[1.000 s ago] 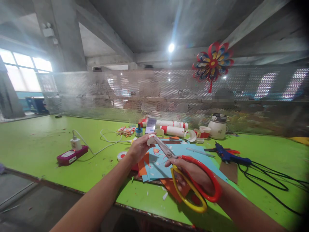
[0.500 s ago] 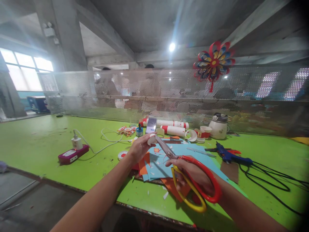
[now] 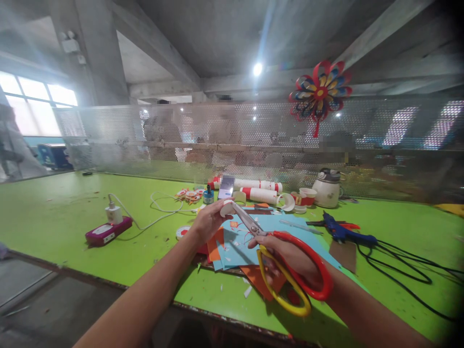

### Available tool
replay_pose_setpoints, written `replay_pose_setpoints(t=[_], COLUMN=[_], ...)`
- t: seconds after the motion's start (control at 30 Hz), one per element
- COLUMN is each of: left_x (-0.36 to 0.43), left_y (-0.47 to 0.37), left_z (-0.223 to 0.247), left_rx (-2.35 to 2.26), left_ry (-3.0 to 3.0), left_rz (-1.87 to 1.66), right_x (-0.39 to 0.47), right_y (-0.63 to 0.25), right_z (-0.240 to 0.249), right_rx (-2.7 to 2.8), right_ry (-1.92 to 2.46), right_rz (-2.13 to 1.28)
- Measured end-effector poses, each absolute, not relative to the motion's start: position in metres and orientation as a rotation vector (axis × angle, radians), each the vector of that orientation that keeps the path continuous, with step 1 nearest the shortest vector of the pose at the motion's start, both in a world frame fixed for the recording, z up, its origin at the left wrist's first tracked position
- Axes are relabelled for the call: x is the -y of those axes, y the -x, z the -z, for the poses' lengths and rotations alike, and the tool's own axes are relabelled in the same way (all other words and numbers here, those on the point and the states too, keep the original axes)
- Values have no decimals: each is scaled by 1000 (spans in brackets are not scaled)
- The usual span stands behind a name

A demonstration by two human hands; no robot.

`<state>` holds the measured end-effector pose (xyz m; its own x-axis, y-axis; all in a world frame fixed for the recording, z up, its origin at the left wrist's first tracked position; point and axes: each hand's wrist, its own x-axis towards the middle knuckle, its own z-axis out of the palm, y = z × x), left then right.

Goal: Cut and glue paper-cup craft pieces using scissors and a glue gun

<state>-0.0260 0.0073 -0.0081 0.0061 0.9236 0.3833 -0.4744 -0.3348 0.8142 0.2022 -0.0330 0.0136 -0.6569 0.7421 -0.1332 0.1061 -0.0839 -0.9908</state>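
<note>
My left hand (image 3: 209,221) pinches a small white curved piece (image 3: 227,208), which looks like part of a paper cup. My right hand (image 3: 290,258) is wrapped round the handles of large scissors (image 3: 255,229), one loop red and the other yellow. The scissor blades reach up to the white piece and touch or overlap it; the exact contact is too small to tell. Beneath both hands lie light blue paper sheets (image 3: 266,246) with scraps on them, and orange paper (image 3: 259,280) sticks out below.
A blue glue gun (image 3: 340,231) with black cables lies right. Stacked paper cups (image 3: 261,195), a phone (image 3: 226,188), a blue bottle (image 3: 208,195) and a flask (image 3: 326,188) stand behind. A purple power strip (image 3: 108,232) is left. A perforated screen (image 3: 119,137) borders the green table; people are beyond.
The view has shifted slightly. Both hands, the white piece and the scissors keep nearly the same places relative to each other. A blurred figure now shows at the far left.
</note>
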Motion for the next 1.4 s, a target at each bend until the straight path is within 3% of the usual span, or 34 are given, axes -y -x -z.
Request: replay_pose_setpoints(t=[0.9,1.4], left_x=[-8,-4], left_y=[28,24], left_z=[9,7], left_rx=[-580,-585], left_ry=[-1168,-1226], left_rz=[-1555,-1454], right_x=[38,49], right_y=[-201,-198], right_z=[-20,-7], right_rx=[1720,2070], right_ry=[852,822], right_rz=[-1819,-1101])
